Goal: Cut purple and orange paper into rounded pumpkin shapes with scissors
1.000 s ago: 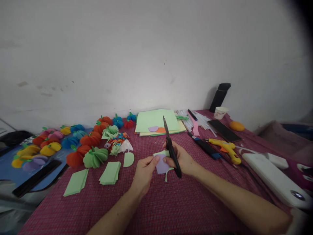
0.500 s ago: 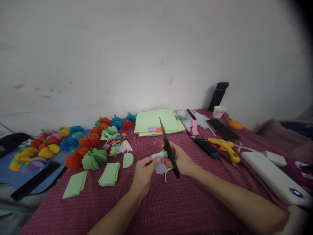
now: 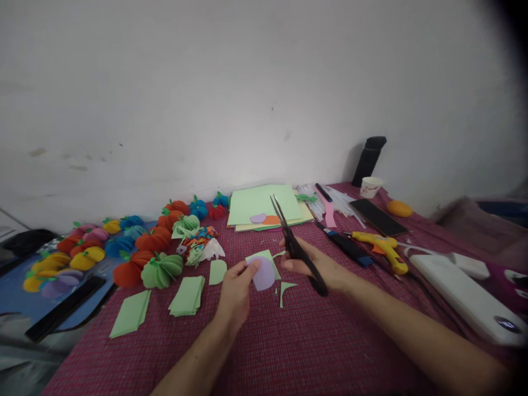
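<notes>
Between thumb and fingers, my left hand pinches a rounded lilac paper piece laid over a light green paper. My right hand grips black-handled scissors, their blades slightly apart and pointing away toward the wall. The blades are clear of the paper, to its right. A curved green offcut lies on the cloth just below. Left of my left hand are a green half-round piece and a stack of green rectangles.
Several coloured paper pumpkins stand at the left, beside a heap of scraps. Paper sheets lie by the wall. A yellow glue gun, a phone, a paper cup and a white power bank occupy the right.
The scissors have moved right, away from the paper, and their blades have parted. A corner offcut now lies on the cloth. The lilac piece has been turned and shows more fully.
</notes>
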Demonstrator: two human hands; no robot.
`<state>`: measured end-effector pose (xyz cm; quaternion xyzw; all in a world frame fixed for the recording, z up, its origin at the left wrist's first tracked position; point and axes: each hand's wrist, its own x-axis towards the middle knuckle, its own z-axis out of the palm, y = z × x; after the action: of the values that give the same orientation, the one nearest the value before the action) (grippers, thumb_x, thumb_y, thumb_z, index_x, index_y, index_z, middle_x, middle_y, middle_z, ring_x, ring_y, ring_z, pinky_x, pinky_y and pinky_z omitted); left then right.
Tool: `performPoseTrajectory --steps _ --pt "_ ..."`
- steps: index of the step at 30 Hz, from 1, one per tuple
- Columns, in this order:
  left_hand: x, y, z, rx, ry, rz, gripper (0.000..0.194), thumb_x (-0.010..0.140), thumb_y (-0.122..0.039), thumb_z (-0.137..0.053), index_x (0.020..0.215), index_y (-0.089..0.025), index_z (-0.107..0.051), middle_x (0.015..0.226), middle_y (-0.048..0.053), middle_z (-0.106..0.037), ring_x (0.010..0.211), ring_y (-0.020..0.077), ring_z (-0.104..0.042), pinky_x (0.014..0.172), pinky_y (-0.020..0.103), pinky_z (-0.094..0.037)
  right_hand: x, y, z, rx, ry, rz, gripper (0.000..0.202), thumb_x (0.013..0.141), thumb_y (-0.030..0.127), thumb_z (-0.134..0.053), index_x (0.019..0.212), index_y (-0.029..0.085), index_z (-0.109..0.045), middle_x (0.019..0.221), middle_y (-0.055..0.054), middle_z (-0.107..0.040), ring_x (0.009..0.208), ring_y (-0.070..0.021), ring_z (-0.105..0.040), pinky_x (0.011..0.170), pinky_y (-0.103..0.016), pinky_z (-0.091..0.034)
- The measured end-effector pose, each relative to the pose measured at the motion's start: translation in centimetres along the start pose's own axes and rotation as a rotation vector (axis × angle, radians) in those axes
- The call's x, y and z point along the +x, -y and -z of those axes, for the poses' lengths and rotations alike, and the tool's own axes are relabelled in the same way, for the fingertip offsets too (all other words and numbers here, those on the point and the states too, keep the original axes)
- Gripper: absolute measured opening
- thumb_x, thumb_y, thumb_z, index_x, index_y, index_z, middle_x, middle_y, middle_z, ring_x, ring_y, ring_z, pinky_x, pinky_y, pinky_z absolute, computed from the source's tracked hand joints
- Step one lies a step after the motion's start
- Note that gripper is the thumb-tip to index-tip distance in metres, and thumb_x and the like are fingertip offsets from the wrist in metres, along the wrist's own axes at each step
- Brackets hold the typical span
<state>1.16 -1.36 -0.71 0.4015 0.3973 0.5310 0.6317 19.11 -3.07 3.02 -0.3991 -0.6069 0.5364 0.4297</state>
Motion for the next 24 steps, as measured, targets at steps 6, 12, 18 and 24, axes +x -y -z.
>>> performPoseTrajectory --steps 6,12,18,24 --pt "0.3 -0.8 0.1 -0.095 -0.041 0.038 0.023 0.061 -0.028 -0.069 0.075 -0.010 -0.065 0.071 0.006 -0.066 0.064 0.0140 -0.059 0.063 0.026 -0.045 -5.0 1.0 2.9 -0.124 0.306 -0.264 0.042 0.072 0.040 -0.060 0.106 0.017 -0.049 0.074 0.000 -0.048 0.063 -0.0104 -0.046 0.058 -0.023 -0.039" --pt "0.5 -0.9 0.0 -0.096 -0.076 0.034 0.022 0.059 -0.029 -0.069 0.073 -0.012 -0.064 0.070 0.004 -0.067 0.063 0.0137 -0.060 0.062 0.025 -0.044 -7.9 -0.4 2.9 -0.074 0.318 -0.400 0.040 0.072 0.042 -0.059 0.101 0.017 -0.051 0.072 -0.001 -0.052 0.059 -0.0096 -0.048 0.054 -0.022 -0.040" --pt "0.3 -1.0 0.0 -0.114 -0.077 0.013 0.022 0.060 -0.027 -0.069 0.075 -0.011 -0.064 0.071 0.005 -0.067 0.066 0.0143 -0.060 0.064 0.025 -0.045 -7.8 -1.0 2.1 -0.033 0.310 -0.451 0.040 0.071 0.042 -0.060 0.098 0.015 -0.051 0.069 0.000 -0.053 0.056 -0.0090 -0.048 0.052 -0.022 -0.040" --pt "0.4 -0.9 0.2 -0.110 -0.063 0.014 0.023 0.060 -0.028 -0.069 0.076 -0.011 -0.065 0.071 0.005 -0.067 0.062 0.0136 -0.060 0.061 0.025 -0.044 -6.8 -0.9 1.5 -0.040 0.288 -0.458 0.038 0.070 0.043 -0.060 0.095 0.016 -0.052 0.070 -0.001 -0.054 0.056 -0.0091 -0.049 0.052 -0.021 -0.040"
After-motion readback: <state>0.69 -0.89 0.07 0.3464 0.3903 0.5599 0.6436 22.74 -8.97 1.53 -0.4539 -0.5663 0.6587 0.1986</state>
